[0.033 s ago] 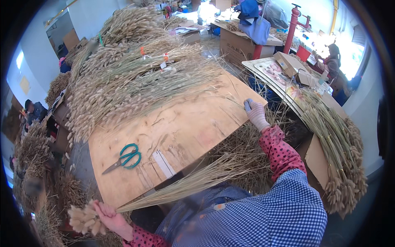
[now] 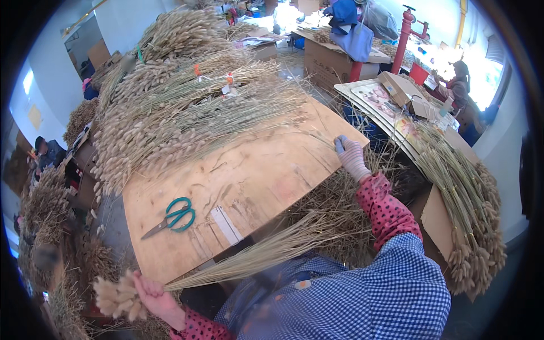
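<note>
At the lower left, my bare left hand (image 2: 157,298) is closed round a bunch of dried bunny-tail grass (image 2: 243,263), just below its fluffy heads. The long stalks fan out to the right across my lap, in front of the board. My right hand (image 2: 352,157), in a striped glove with greyish fingertips, is at the right corner of the wooden board (image 2: 272,170). Its fingers are pinched together where a few thin pale stalks (image 2: 322,137) reach them. On the board lie green-handled scissors (image 2: 180,216) and a pale ruler-like strip (image 2: 226,225).
A large heap of bunny-tail grass (image 2: 170,136) covers the board's far side. Tied bundles (image 2: 462,198) hang off a stand at right, near a small cardboard box (image 2: 399,90). Loose straw (image 2: 334,209) lies below the board's near edge. A red pipe (image 2: 403,42) stands behind. Other people sit farther off.
My left hand and the bunch in it have shifted very slightly to the right. My right hand stays at the board's corner.
</note>
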A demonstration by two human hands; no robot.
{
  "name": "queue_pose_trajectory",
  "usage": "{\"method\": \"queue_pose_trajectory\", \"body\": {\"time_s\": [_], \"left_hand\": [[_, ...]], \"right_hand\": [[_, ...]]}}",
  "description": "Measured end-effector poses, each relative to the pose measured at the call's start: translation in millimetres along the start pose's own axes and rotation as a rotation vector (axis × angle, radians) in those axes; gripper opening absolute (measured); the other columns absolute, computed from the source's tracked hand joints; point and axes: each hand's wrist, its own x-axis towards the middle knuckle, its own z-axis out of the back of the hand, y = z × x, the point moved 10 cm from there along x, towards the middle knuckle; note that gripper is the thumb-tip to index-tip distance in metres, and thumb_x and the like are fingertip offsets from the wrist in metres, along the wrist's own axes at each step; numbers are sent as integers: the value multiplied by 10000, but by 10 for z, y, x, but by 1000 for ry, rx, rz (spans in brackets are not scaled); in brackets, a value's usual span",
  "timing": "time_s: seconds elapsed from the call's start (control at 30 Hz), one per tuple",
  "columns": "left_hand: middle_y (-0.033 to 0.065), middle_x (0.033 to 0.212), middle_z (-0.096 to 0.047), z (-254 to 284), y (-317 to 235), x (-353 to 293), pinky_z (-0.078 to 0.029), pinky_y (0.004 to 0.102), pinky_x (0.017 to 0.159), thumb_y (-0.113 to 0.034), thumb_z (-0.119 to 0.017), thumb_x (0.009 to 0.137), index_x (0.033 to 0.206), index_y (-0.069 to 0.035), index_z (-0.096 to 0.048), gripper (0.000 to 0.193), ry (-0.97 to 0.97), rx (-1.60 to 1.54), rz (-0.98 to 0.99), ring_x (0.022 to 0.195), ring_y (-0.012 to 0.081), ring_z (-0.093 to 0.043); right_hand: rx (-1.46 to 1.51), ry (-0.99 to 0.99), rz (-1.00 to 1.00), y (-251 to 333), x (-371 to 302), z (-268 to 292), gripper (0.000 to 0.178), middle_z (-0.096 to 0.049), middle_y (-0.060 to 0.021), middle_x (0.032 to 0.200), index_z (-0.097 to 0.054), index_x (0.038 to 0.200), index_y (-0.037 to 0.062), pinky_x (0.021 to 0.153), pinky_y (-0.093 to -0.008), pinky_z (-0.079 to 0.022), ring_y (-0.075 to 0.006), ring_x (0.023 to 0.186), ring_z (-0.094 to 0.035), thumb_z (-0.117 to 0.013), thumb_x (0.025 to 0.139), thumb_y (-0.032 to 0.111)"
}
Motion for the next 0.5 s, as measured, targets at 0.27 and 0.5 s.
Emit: {"method": "queue_pose_trajectory", "body": {"time_s": [0.27, 0.5], "left_hand": [[-73, 592, -233, -783, 945, -75, -168, 189, 359, -352, -360, 1018, 1111, 13, -528, 412, 61, 342, 130, 445, 23, -203], [-91, 595, -203, -1340, 1457, -5, -139, 179, 387, -254, -465, 994, 1216, 25, -509, 360, 188, 421, 195, 456, 4, -174]], "right_hand": [[198, -27, 233, 1742, -188, -117, 108, -583, -153, 596, -575, 875, 110, 517, -455, -455, -353, 557, -594, -553, 891, 215], [305, -14, 317, 2777, -556, -128, 105, -559, -140, 563, -533, 878, 108, 449, -429, -413, -338, 505, -572, -537, 895, 212]]}}
